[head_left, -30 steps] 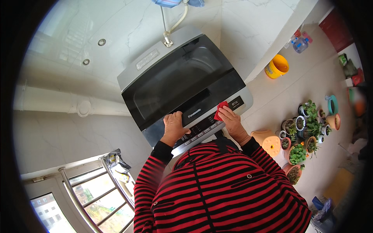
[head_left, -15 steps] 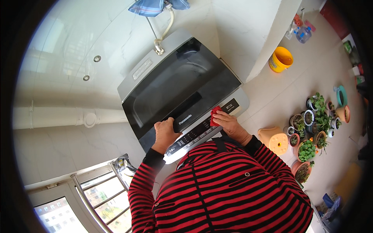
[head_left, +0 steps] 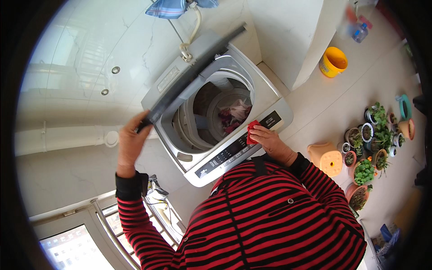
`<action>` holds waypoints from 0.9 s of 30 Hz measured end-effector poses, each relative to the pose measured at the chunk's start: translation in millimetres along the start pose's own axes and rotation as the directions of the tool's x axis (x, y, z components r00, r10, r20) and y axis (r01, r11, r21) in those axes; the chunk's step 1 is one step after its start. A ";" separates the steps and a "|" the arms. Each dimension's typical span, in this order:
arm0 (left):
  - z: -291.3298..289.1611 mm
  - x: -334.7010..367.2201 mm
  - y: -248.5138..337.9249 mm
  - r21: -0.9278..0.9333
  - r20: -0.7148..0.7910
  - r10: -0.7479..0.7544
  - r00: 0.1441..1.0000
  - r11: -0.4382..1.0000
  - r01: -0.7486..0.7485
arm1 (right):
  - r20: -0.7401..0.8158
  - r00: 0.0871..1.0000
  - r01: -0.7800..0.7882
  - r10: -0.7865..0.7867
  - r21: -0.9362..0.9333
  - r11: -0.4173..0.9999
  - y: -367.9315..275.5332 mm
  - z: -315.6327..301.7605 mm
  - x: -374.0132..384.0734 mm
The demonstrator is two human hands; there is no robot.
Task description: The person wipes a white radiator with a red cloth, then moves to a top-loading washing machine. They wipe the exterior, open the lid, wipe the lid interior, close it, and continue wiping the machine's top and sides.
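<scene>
In front of me stands a grey top-loading washing machine (head_left: pixel 265 85) with its drum exposed. Its dark lid (head_left: pixel 198 69) is raised, seen nearly edge-on. My left hand (head_left: pixel 132 143) grips the lid's near left corner, fingers wrapped round the edge. Inside the drum lies a small heap of white and dark red laundry (head_left: pixel 236 113). My right hand (head_left: pixel 272 143) is closed on a folded red cloth (head_left: pixel 253 133), which rests on the black control panel (head_left: pixel 231 146) along the front. The hand hides part of the panel's buttons.
A hose with a tap fitting (head_left: pixel 185 51) comes down behind the machine. A white pipe (head_left: pixel 67 140) runs along the left wall. To the right are an orange stool (head_left: pixel 325 158), several potted plants (head_left: pixel 364 171) and a yellow bucket (head_left: pixel 333 62). A railed window (head_left: pixel 112 220) is at lower left.
The lid has swung up from closed, exposing the drum and the laundry. My left hand has moved left and away from me with it. My right hand stays on the panel with the red cloth.
</scene>
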State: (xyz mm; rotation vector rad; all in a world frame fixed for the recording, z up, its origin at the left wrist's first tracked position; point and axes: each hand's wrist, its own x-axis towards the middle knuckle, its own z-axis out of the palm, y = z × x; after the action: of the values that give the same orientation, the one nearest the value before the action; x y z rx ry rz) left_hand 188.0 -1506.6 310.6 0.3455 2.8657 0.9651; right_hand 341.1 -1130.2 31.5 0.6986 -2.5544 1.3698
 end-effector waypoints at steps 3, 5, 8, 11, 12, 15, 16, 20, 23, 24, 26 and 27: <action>-27.5 28.2 -2.0 -0.037 -0.032 0.026 0.999 0.999 -0.027 | 0.002 1.000 -0.003 0.003 -0.036 0.999 -0.1 -1.1 -1.9; -36.5 41.5 -6.1 -0.057 -0.079 0.027 0.996 0.998 -0.031 | 0.009 1.000 -0.012 0.012 -0.037 0.999 2.0 -0.5 -2.9; -46.9 56.1 -13.4 0.034 -0.090 0.045 0.995 0.999 -0.042 | 0.015 1.000 -0.008 0.007 0.031 1.000 6.7 0.4 -1.0; -55.7 71.4 -21.7 0.106 -0.097 0.109 0.989 0.989 -0.099 | -0.017 1.000 0.010 -0.007 0.144 0.990 6.9 -6.2 6.6; -59.0 76.4 -24.6 0.109 -0.106 0.102 0.989 0.990 -0.090 | -0.036 0.999 0.004 0.004 0.210 0.978 4.8 -10.9 11.0; -70.9 91.1 -31.5 0.037 -0.071 0.068 0.995 0.997 -0.065 | 0.043 0.959 -0.257 0.282 0.555 0.791 -5.4 -36.2 31.8; -74.5 95.9 -32.7 0.018 -0.060 0.059 0.996 0.998 -0.058 | 0.121 0.910 -0.371 0.396 0.664 0.649 -9.8 -47.5 42.5; -78.0 101.8 -33.6 0.004 -0.071 0.027 0.997 1.000 -0.027 | -0.142 0.877 -0.117 0.458 0.863 0.492 -17.8 -78.8 122.8; -76.6 100.1 -28.2 0.078 -0.075 0.042 0.996 0.996 -0.036 | -0.327 0.853 0.215 0.407 0.931 0.297 -22.9 -92.9 196.6; -76.4 98.3 -26.2 0.105 -0.076 0.040 0.996 0.994 -0.032 | -0.391 0.820 0.235 0.419 0.896 0.377 -26.3 -95.6 223.5; -75.0 96.1 -23.0 0.117 -0.072 0.044 0.996 0.992 -0.036 | -0.460 0.807 0.311 0.371 0.864 0.395 -37.8 -98.4 264.9; -73.7 95.4 -22.1 0.102 -0.067 0.051 0.996 0.994 -0.044 | -0.482 0.817 0.376 0.317 0.862 0.341 -43.6 -97.8 282.3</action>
State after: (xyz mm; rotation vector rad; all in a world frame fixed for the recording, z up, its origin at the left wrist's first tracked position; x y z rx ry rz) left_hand 79.4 -1543.5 353.7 0.3974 2.9895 0.8582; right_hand 106.2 -1162.5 218.4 0.2858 -1.0053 2.5456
